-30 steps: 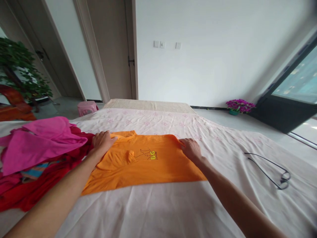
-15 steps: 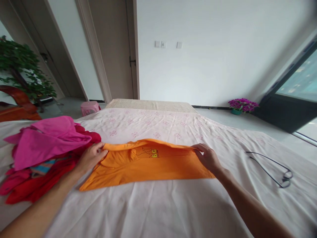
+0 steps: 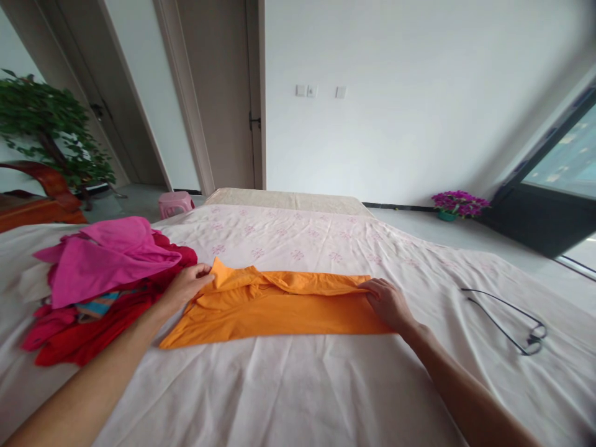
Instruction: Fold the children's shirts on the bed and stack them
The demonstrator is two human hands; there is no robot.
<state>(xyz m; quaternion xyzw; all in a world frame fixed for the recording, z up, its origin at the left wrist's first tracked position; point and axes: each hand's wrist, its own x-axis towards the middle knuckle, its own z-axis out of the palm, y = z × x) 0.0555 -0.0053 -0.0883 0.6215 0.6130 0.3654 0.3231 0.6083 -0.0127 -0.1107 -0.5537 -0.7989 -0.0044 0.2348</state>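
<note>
An orange T-shirt [image 3: 288,313] lies across the bed in a long strip, its far side turned over toward me. At its left end my left hand [image 3: 189,285] pinches the folded edge between thumb and fingers. My right hand [image 3: 388,304] grips the right end of that same flap, fingers bent over the cloth. The shirt's printed front is now covered by the flap. Close to my left hand is a heap of clothes, with a pink garment [image 3: 112,254] on top and red cloth [image 3: 93,335] under it.
Black-framed glasses [image 3: 533,338] lie on the pale bedsheet [image 3: 288,397] at the right. Beyond the bed are a pink stool [image 3: 176,203], a purple flower pot [image 3: 459,203], a leafy plant [image 3: 44,118] and a wooden chair [image 3: 51,192].
Both hands have brought the shirt's far edge toward me and laid it over the middle, hiding the print. The shirt has become a narrower strip.
</note>
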